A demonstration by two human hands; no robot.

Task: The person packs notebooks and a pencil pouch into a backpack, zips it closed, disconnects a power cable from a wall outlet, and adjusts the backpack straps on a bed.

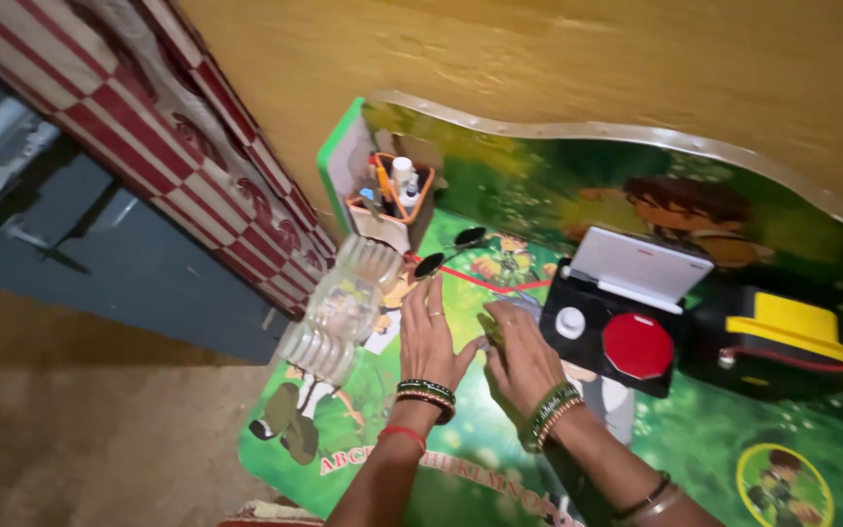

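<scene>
My left hand (428, 337) lies flat on the green cartoon-printed table (461, 459), fingers spread, a ring on one finger and bangles at the wrist. It sits just right of a clear ribbed plastic bottle (339, 310) lying on the table. My right hand (519, 356) rests palm down beside it, its fingers bent over something small that I cannot make out. Ahead of both hands lies a pair of dark sunglasses (446, 252) with a red strap. To the right stands a black box (609, 332) with a red round knob, a white knob and a raised white lid.
An orange holder (392, 200) with pens and small bottles stands at the table's back left. A yellow and black device (782, 337) with a red wire sits at the right. A red and white checked cloth (187, 137) hangs at the left by the tan wall.
</scene>
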